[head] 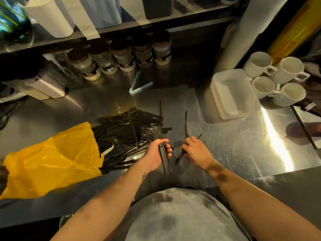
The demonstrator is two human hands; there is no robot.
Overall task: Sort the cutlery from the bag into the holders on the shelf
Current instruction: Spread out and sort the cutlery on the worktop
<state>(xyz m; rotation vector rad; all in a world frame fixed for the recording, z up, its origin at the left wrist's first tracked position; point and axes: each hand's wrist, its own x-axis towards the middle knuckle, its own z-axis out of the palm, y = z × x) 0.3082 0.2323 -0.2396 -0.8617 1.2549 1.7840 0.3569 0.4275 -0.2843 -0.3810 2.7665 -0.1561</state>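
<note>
While most of the black plastic cutlery [125, 133] lies heaped at the mouth of the yellow plastic bag [52, 159], sorting looks barely begun: the left hand [155, 154] curls its fingers [169, 151] round a bundle of black pieces [165, 164], the right hand [196, 150] pinches 1 black piece [179, 157], and no holder shows. The steel surface [234, 145] bears 5 dark-lidded jars [123, 56] and 4 white mugs [278, 79] beneath a metal shelf [121, 31].

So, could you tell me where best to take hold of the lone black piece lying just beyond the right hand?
The lone black piece lies flat on the steel counter, pointing away and clear of the pile. Its near end sits by the right hand, which holds another piece. I would pinch that near end from above, with thumb and finger on its two long edges.
</note>
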